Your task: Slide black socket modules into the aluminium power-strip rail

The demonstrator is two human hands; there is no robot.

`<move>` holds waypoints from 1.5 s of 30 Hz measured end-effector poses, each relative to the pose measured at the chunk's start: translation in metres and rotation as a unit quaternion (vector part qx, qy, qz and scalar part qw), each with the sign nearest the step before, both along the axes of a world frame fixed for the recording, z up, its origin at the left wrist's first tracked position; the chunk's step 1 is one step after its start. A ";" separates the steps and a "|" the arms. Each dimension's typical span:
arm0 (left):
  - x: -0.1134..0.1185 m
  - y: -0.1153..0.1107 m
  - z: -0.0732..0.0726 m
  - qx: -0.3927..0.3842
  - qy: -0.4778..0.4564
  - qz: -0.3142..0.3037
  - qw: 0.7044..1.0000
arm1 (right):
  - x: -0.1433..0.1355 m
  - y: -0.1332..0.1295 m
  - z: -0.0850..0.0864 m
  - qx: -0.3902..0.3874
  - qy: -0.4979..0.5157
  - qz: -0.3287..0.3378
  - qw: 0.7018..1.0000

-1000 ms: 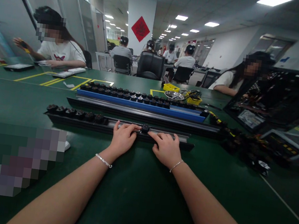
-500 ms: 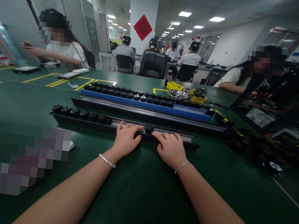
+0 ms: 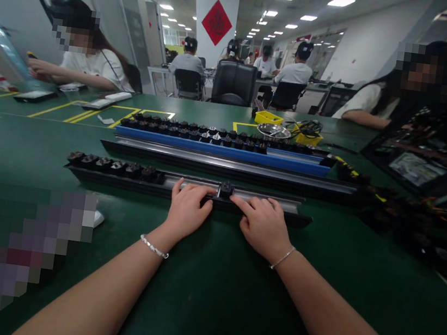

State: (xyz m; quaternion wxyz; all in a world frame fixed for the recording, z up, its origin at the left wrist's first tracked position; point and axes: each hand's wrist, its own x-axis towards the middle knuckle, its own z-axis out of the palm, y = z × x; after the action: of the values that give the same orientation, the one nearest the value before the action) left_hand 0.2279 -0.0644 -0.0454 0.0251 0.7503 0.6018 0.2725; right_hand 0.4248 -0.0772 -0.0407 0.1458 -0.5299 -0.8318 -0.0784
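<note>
Flanking black block [image 3: 226, 190], fingers [image 3: 242, 205], underside hidden

Blk block [image 3: 226, 190], blk/silver rail [image 3: 150, 188]

We wear a bracelet at each wrist: by our left hand [image 3: 189, 207], a pale silvery band [image 3: 154, 248], chunky and knobbly; by our right hand [image 3: 267, 225], a thinner silvery strand [image 3: 283, 258], fine as a chain. Our fingers [image 3: 240, 203] and forearms [image 3: 104, 278] are bare, the fingers slim and rounded at the tips.
</note>
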 end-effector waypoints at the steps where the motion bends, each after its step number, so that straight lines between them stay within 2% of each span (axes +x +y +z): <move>1: 0.000 0.000 0.000 0.000 0.001 0.000 1.000 | 0.000 0.000 0.000 0.000 0.001 0.001 1.000; 14: 0.000 -0.001 0.002 0.002 0.007 0.001 1.000 | 0.001 0.000 0.002 -0.009 -0.014 0.001 1.000; 45: 0.000 -0.001 -0.001 0.016 0.045 -0.012 0.999 | 0.003 0.000 0.002 -0.016 0.022 0.008 1.000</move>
State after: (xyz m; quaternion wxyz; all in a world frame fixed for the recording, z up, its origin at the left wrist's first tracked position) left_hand 0.2279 -0.0651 -0.0459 -0.0104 0.7693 0.5886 0.2482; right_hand 0.4277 -0.0768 -0.0383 0.1565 -0.5271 -0.8337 -0.0521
